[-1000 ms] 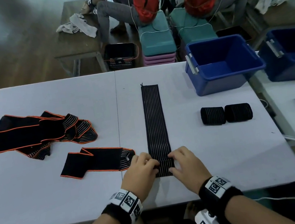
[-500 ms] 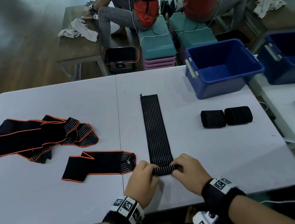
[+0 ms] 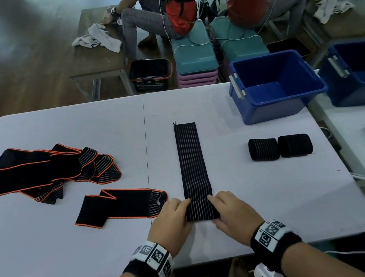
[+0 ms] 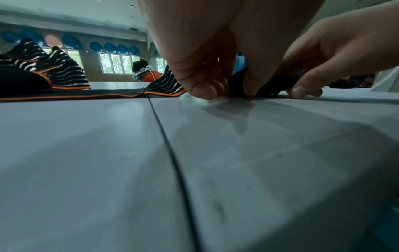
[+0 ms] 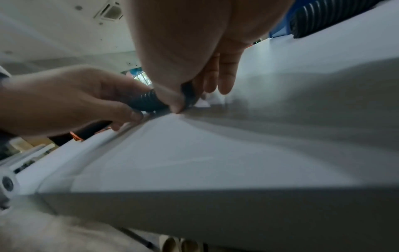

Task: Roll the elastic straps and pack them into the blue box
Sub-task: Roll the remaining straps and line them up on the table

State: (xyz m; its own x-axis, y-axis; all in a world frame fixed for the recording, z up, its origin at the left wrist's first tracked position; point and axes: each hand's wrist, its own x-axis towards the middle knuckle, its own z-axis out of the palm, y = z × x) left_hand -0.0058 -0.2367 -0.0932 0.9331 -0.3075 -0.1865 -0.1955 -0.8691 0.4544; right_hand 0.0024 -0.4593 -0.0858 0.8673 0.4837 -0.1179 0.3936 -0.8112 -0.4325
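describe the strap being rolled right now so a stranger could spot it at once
On the white table, find the blue box at the far right, then look left to the middle. The strap lies flat, running straight away from the person, its near end rolled between the left hand and right hand. Unlike the orange-edged straps on the left, it is plain black with thin pale stripes.

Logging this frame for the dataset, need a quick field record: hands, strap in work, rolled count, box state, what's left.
left hand: grips the roll's left end
right hand: grips the roll's right end
striped strap: near end rolled, rest flat on the table
finished rolls: two, side by side, right of strap
blue box: open, nothing visible inside
orange-edged straps: unrolled, on the left
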